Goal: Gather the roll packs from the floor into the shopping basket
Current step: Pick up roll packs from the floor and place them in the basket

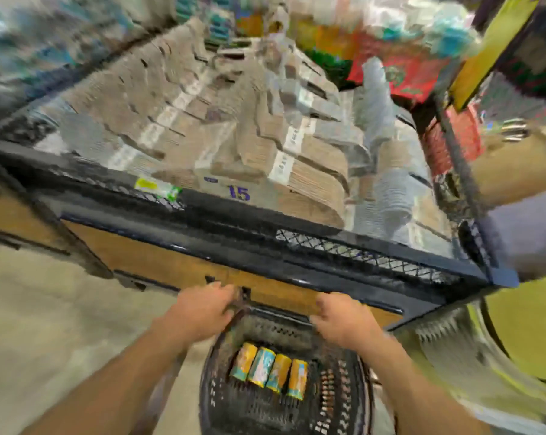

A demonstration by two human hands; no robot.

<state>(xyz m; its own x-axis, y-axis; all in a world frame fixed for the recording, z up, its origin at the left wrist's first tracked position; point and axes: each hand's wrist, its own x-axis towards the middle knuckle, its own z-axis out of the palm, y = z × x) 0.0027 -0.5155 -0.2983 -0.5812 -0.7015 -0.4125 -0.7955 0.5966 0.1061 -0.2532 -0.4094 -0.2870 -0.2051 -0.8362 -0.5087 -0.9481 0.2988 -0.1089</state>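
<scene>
A black plastic shopping basket [221,400] sits low in the head view, below my arms. Several roll packs [270,370] in yellow and blue wrappers lie side by side on its bottom. My left hand [202,310] grips the basket's far rim or handle at its left corner, fingers curled over it. My right hand [340,318] grips the same far rim at its right side. The whole frame is blurred by motion.
Right in front stands a display stand [265,246] with a black frame, mesh and wooden front panel, stacked with brown paper plate packs [296,171]. A shelf with red and yellow goods [403,73] stands at the right. Beige floor [45,324] lies at the left.
</scene>
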